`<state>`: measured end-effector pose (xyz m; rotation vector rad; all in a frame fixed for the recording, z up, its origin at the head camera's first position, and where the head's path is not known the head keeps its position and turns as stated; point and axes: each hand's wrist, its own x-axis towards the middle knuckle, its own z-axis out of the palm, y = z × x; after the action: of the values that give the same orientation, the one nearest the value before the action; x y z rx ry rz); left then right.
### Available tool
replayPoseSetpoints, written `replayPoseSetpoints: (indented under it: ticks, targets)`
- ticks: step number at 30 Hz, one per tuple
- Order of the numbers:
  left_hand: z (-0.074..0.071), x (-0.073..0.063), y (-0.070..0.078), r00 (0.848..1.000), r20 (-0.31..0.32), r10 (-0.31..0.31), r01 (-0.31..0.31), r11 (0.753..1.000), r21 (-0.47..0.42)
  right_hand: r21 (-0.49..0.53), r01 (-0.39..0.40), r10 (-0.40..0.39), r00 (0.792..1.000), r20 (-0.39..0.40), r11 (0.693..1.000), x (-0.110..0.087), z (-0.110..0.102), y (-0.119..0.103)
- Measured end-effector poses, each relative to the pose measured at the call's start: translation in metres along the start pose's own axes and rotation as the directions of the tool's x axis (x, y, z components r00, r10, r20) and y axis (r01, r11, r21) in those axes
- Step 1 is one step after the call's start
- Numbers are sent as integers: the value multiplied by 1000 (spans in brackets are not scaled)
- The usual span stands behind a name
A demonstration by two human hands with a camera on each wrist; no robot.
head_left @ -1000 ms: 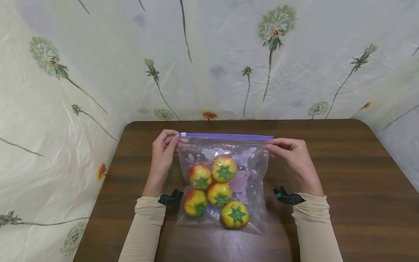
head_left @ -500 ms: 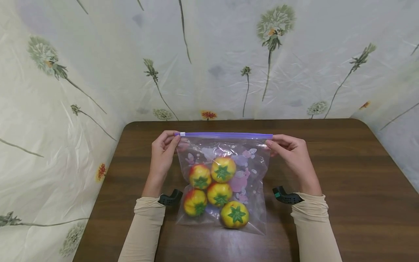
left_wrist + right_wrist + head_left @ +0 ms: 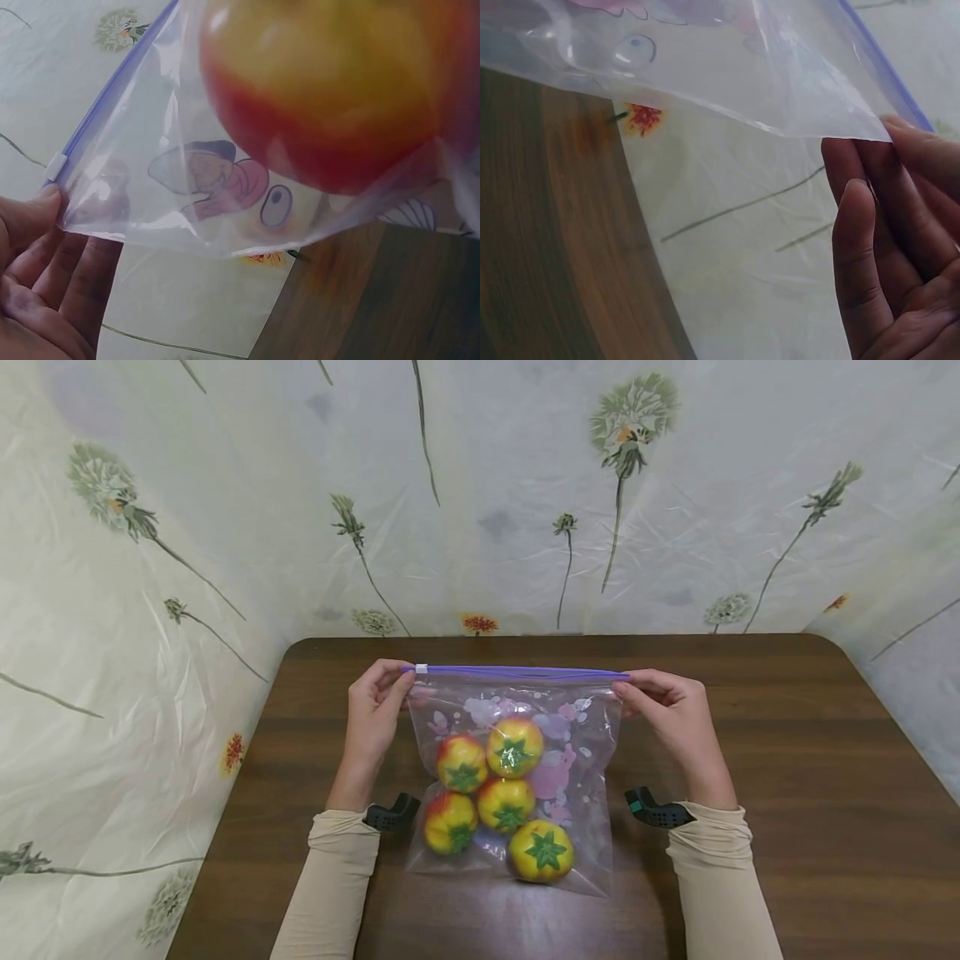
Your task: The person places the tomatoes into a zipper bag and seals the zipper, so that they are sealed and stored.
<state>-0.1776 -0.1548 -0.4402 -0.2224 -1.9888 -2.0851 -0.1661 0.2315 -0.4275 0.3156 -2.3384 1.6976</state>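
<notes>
A clear zip bag with pink and lilac printed figures is held up by its two top corners. Several yellow-red toy fruits with green star-shaped leaves, such as this one, are inside it. My left hand pinches the top left corner, right by the white slider. At the opposite corner my right hand pinches the bag's edge between thumb and fingers. A purple zip strip runs along the top; in the head view its two lines stand slightly apart mid-length. One fruit looms large in the left wrist view.
The dark wooden table lies beneath the bag and both forearms. Behind it and to the sides hangs a pale sheet printed with dandelions. A black wrist camera sits on the left wrist, another camera on the right.
The bag's top edge has tilted a little, and its two zip lines now show a narrow gap. The fruits have shifted very slightly right. Both hands keep their pinch at the corners.
</notes>
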Motion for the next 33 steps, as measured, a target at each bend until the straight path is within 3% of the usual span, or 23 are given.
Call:
replayPoseSetpoints:
  ticks: [6,11,16,21,25,29,33]
  targets:
    - [1,-1,-1,999,33,32,-32,999,-18,-20,-14,14,1000,5,1000,0,-1,-1]
    - [4,-1,1,998,31,45,-45,999,-3,-89,-75,76,997,17,993,-1,-9,2]
    - [8,-1,1,999,-4,41,-41,999,21,-82,-110,105,992,-66,991,-1,-13,0]
    - [8,0,0,998,-4,63,-63,997,34,-15,-35,32,985,-171,999,1,-12,-11]
    - [8,-1,0,998,-2,67,-67,997,40,81,35,-17,978,-210,996,1,-9,-22]
    - [9,-2,1,997,25,76,-77,996,43,169,74,-42,982,-184,983,-1,-3,-33]
    - [9,-2,1,995,48,87,-88,995,35,120,91,-78,991,-107,989,2,6,-47]
